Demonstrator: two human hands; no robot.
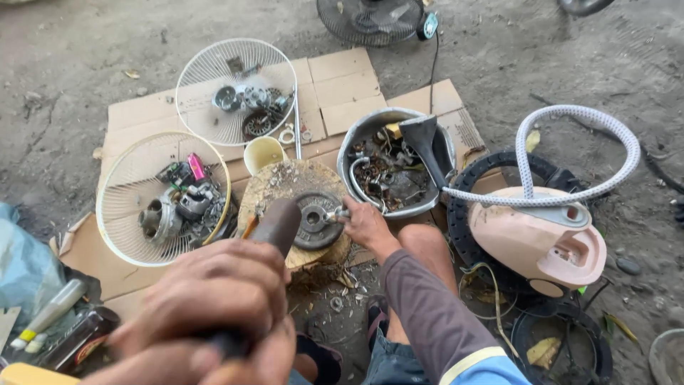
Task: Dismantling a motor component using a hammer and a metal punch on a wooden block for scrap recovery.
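At lower left of the frame, clenched the left hand (214, 299) fully round the handle of a hammer (276, 224), fingers wrapped tight with no gap showing, the dark cylindrical head raised just over the near edge of a wooden stump (281, 182). At mid-frame, reached in from the lower right with the right hand (367, 224), sleeve dark with a blue and yellow cuff, and pinched a small metal part (336, 212) between narrowly closed fingertips. Held that part against a round iron weight plate (315, 219) lying flat on the stump top. Worked over flattened cardboard (342, 93) spread on bare ground. Left of the stump, had motor parts heaped in a white fan guard (117, 207); farther up, more parts in a second fan guard (214, 71). Right of the stump, had scrap wire and a black funnel in a metal basin (356, 135), and at far right a pink vacuum cleaner (527, 242) with a looped grey hose (570, 114).
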